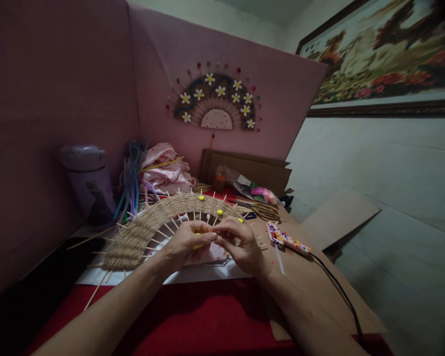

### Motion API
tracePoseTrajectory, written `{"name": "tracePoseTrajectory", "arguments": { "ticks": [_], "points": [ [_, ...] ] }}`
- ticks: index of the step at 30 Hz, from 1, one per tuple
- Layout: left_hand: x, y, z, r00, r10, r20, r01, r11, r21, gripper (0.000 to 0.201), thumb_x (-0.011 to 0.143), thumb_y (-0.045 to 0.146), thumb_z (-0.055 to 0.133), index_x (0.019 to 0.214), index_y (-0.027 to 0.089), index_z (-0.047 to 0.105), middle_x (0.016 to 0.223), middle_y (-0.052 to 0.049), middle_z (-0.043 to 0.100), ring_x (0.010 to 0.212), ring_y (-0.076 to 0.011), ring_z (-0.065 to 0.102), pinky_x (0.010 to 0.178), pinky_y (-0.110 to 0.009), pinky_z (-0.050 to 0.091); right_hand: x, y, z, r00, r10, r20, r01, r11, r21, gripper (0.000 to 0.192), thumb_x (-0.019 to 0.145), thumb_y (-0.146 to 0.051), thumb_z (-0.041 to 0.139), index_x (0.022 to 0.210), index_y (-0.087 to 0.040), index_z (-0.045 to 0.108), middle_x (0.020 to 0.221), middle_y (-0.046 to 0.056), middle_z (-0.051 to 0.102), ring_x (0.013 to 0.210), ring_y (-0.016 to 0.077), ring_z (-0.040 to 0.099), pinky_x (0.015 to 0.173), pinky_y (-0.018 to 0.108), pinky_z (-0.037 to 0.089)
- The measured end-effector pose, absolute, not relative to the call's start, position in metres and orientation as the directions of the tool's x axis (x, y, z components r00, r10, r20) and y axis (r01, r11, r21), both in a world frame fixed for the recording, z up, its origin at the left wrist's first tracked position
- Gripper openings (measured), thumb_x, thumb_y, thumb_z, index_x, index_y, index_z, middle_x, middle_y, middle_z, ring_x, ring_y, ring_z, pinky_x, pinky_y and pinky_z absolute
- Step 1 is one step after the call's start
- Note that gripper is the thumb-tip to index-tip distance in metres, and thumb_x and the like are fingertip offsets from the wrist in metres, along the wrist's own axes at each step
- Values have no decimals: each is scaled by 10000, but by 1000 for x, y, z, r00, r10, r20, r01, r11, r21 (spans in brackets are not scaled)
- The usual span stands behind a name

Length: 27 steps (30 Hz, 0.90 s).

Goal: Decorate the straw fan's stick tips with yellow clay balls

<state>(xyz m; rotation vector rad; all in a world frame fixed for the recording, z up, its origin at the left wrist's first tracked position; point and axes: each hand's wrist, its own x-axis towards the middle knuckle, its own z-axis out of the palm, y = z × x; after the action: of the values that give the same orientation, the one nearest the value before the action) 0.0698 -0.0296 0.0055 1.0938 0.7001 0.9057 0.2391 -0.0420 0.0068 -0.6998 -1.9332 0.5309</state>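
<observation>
The left hand (185, 242) and right hand (241, 244) pinch together a yellow bead (198, 245) at the woven fan (152, 227); few sticks (163, 233) carry beads, most are bare.

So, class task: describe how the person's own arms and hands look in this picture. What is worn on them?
Both forearms are bare: no sleeves reach into view, and no gloves cover the left hand or the right hand. No watch, bracelet or ring can be made out in the dim light. The fingers look slim, with short nails as far as can be told.
</observation>
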Motion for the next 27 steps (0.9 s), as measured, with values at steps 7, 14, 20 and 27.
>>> {"name": "tracePoseTrajectory", "arguments": {
  "ticks": [7, 14, 20, 27],
  "points": [
    [68, -29, 4, 557, 830, -25, -235, 186, 954, 404, 667, 519, 717, 641, 141, 575, 410, 22, 495, 309, -43, 346, 322, -172, 179, 240, -40, 7, -298, 657, 693, 189, 752, -632, 75, 795, -138, 647, 815, -210, 637, 788, 8, 520, 692, 123, 493, 553, 228, 397],
    [69, -29, 2, 526, 850, -35, -255, 197, 947, 392, 608, 472, 778, 664, 153, 557, 416, 33, 507, 326, -45, 362, 335, -164, 214, 238, -42, 8, -323, 667, 672, 220, 743, -632, 37, 806, -181, 655, 833, -204, 642, 765, 7, 520, 661, 118, 480, 542, 230, 390],
    [68, -28, 3, 558, 828, -43, -231, 206, 951, 349, 671, 458, 737, 728, 137, 610, 466, 18, 541, 321, -42, 358, 325, -172, 188, 239, -41, 5, -244, 698, 674, 234, 716, -657, 60, 804, -189, 660, 775, -198, 608, 735, -3, 527, 677, 122, 497, 590, 244, 406],
    [67, -30, 2, 583, 812, -37, -231, 209, 950, 347, 713, 451, 705, 673, 121, 605, 560, -32, 608, 338, -39, 389, 339, -179, 186, 241, -42, 9, -329, 683, 653, 263, 730, -631, 71, 834, -228, 628, 890, -208, 665, 800, 19, 536, 693, 125, 499, 590, 247, 415]
  ]
}}
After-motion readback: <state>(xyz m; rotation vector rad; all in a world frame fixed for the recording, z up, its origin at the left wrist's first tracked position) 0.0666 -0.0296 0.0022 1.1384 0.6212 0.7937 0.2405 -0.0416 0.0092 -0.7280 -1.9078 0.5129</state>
